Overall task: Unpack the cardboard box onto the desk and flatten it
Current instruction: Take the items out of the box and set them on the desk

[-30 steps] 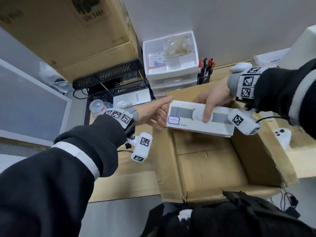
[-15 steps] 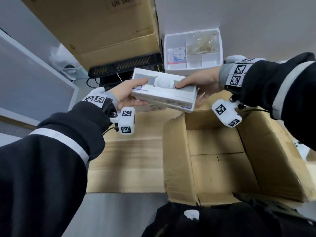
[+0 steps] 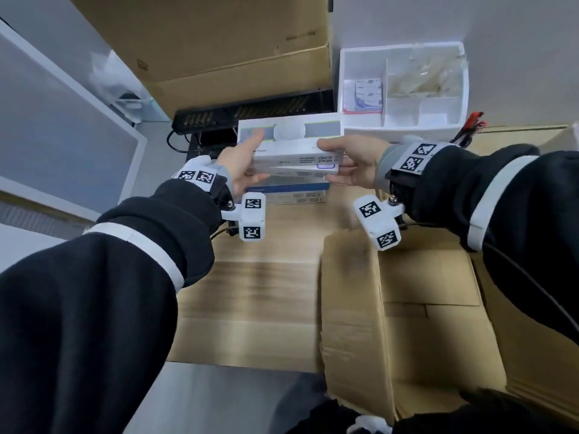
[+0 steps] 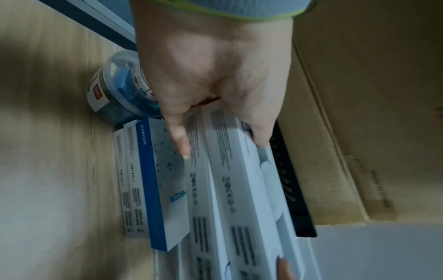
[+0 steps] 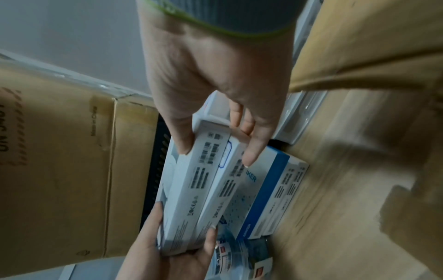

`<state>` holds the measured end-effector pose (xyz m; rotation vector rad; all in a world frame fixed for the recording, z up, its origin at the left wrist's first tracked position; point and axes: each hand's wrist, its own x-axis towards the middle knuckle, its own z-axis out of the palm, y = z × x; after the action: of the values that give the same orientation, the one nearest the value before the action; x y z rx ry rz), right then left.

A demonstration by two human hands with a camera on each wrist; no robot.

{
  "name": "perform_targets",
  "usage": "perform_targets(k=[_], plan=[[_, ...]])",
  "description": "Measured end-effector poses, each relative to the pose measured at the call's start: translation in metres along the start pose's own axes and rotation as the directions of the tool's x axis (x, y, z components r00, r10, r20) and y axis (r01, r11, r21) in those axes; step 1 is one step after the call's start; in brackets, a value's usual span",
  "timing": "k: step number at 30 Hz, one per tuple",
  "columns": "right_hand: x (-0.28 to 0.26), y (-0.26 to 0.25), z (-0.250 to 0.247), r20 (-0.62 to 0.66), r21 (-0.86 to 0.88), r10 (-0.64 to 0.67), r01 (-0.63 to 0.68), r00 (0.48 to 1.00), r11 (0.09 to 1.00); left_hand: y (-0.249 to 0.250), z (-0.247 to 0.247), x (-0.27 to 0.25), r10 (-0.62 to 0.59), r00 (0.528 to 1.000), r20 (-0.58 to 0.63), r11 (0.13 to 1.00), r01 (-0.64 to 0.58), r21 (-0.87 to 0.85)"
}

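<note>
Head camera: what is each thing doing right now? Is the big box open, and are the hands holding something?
cardboard box: open, upright, nothing visible inside.
white box: held at both ends, on or just above the stack of boxes.
left hand: grips the white box's left end.
right hand: grips its right end.
blue Anker box: lying low in the stack.
clear tub: lid on, standing on the desk.

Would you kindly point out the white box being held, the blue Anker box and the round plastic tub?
white box (image 3: 289, 133): head view, top face.
blue Anker box (image 4: 148, 181): left wrist view, blue side.
round plastic tub (image 4: 115, 91): left wrist view, clear wall.
</note>
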<state>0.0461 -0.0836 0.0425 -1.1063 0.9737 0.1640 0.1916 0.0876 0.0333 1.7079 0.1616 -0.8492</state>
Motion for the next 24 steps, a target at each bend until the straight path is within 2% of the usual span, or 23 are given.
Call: perform_targets(k=[6,11,13,19,21,24], plan=[[0.028,0.008,0.021,-0.074,0.024,0.002,-0.001,0.997,1.0,-0.02,-0.013,0.024,-0.034,0.995,-0.092,0.998,0.029,-0.05],[0.045,0.013,0.026,-0.105,0.0,0.035,-0.035,0.994,0.999,-0.038,-0.012,0.036,-0.07,0.997,-0.039,0.995,0.067,-0.068],[0.05,0.016,0.028,-0.112,0.003,0.042,-0.042,0.993,0.999,-0.043,-0.009,0.041,-0.078,0.996,-0.052,0.995,0.075,-0.058],[0.064,0.026,0.032,-0.229,-0.025,0.014,-0.02,0.973,0.999,-0.049,0.005,0.055,-0.07,0.973,-0.221,0.995,0.085,0.057],[0.064,0.026,0.036,-0.241,-0.083,0.013,-0.034,0.97,0.996,-0.048,0.011,0.054,-0.085,0.973,-0.213,0.994,0.098,0.05],[0.067,0.025,0.042,-0.203,-0.12,0.044,-0.07,0.978,0.99,-0.048,0.015,0.049,-0.187,0.973,-0.134,0.982,0.182,-0.052]])
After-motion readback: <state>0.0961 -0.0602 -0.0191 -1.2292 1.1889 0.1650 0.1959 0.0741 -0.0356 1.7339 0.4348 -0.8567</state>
